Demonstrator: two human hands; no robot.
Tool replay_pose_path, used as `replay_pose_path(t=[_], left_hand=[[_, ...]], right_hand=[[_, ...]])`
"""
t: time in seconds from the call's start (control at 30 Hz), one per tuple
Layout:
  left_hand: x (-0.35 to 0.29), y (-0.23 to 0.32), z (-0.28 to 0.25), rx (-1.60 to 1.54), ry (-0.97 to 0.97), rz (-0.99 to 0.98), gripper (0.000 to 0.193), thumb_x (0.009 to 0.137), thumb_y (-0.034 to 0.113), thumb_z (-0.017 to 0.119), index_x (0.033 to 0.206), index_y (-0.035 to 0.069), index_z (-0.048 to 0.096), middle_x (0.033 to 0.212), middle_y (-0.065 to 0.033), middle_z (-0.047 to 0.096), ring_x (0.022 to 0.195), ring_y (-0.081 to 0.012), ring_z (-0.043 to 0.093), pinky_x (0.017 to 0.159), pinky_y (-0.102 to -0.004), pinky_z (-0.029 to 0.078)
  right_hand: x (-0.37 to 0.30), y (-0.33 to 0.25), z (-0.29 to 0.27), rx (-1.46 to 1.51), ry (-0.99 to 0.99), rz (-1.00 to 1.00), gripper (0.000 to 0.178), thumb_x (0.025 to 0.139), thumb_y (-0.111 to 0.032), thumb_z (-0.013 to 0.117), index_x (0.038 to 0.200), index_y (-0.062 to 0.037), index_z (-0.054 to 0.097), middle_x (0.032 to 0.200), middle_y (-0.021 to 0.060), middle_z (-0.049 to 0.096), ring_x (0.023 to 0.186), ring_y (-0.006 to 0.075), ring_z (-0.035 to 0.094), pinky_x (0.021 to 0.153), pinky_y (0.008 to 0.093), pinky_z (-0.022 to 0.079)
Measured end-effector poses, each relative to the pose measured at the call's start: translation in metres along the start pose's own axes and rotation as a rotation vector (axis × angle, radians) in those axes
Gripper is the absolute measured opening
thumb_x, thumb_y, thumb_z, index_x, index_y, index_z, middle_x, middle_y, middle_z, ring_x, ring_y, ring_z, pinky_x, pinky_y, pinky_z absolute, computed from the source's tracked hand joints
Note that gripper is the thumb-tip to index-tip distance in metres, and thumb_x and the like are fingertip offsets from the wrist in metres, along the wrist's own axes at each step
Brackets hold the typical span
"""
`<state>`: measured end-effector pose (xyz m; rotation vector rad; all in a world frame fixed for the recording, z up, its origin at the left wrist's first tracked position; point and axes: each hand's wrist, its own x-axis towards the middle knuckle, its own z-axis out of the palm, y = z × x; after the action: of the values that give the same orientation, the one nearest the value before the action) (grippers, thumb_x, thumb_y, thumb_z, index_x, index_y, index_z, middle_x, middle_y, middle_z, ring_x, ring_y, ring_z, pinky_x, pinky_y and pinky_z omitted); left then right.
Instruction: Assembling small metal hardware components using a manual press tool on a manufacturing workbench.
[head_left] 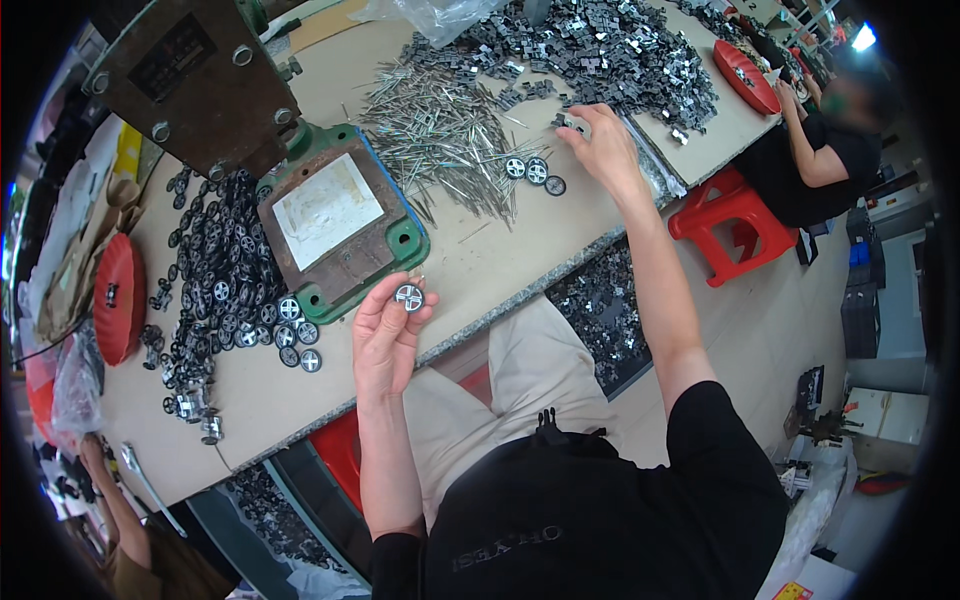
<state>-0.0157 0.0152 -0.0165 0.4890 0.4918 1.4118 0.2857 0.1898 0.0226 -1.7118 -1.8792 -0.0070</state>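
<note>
Near the table's front edge, my left hand (383, 340) is closed on a small black toy wheel (408, 297) with silver spokes, held up between thumb and fingers. A thin bit of metal shows just above that wheel. My right hand (605, 150) reaches forward to the edge of a large pile of small metal clips (600, 60). Its thumb and forefinger pinch around a small metal clip (569, 121). Three loose wheels (536, 171) lie to the left of that hand, beside a heap of thin metal pins (440, 135).
A green press (408, 239) with a white pad stands left of centre. Many black wheels (235, 260) are heaped beside it. Red dishes (119, 300) sit at both sides. Co-workers work at the far right and lower left, near a red stool (735, 225).
</note>
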Motion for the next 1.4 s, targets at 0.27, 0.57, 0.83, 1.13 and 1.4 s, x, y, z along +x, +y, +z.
replay_pose_path(t=[0.27, 0.57, 0.83, 1.13, 1.4], left_hand=[[-0.001, 0.0, -0.002, 0.042, 0.003, 0.013, 0.03, 0.089, 0.006, 0.055, 0.118, -0.003, 0.053, 0.108, -0.0183, 0.06, 0.095, -0.026, 0.063, 0.079, -0.0281, 0.056], [-0.005, -0.004, 0.023, 0.239, 0.19, -0.006, 0.029, 0.086, 0.003, 0.06, 0.114, -0.003, 0.055, 0.102, -0.0129, 0.063, 0.091, -0.0241, 0.064, 0.08, -0.03, 0.052], [-0.009, -0.002, 0.026, 0.255, 0.243, 0.013, 0.03, 0.084, 0.002, 0.062, 0.112, -0.005, 0.055, 0.097, -0.0112, 0.064, 0.089, -0.0227, 0.064, 0.079, -0.0301, 0.052], [-0.009, -0.005, 0.022, 0.301, 0.212, 0.044, 0.026, 0.086, 0.003, 0.059, 0.112, -0.003, 0.057, 0.099, -0.0128, 0.065, 0.089, -0.0223, 0.065, 0.077, -0.029, 0.053], [-0.009, -0.011, 0.025, 0.306, 0.24, 0.098, 0.026, 0.084, 0.001, 0.061, 0.11, -0.004, 0.058, 0.096, -0.0126, 0.065, 0.087, -0.0227, 0.065, 0.078, -0.0297, 0.053]], right_hand=[[-0.009, -0.016, -0.018, 0.443, -0.358, 0.151, 0.028, 0.088, -0.029, 0.057, 0.097, -0.003, 0.065, 0.094, 0.0137, 0.064, 0.079, 0.0208, 0.06, 0.067, 0.0314, 0.047], [-0.08, -0.094, -0.018, 1.656, -0.862, 0.518, 0.029, 0.097, -0.026, 0.046, 0.1, -0.0013, 0.06, 0.092, 0.0065, 0.064, 0.069, 0.0074, 0.053, 0.055, 0.0211, 0.042], [-0.091, -0.119, -0.024, 1.214, -0.673, 0.034, 0.019, 0.09, -0.01, 0.058, 0.101, 0.0045, 0.06, 0.087, 0.0014, 0.054, 0.076, 0.0051, 0.05, 0.063, 0.0195, 0.041], [-0.092, -0.118, -0.015, 1.138, -0.691, -0.011, 0.017, 0.089, -0.01, 0.058, 0.1, 0.0031, 0.062, 0.084, 0.0005, 0.054, 0.073, 0.0049, 0.049, 0.061, 0.0202, 0.04], [-0.095, -0.124, -0.021, 0.872, -0.522, -0.209, 0.016, 0.088, -0.01, 0.058, 0.096, 0.0038, 0.06, 0.081, 0.0036, 0.054, 0.069, 0.0103, 0.05, 0.059, 0.0238, 0.04]])
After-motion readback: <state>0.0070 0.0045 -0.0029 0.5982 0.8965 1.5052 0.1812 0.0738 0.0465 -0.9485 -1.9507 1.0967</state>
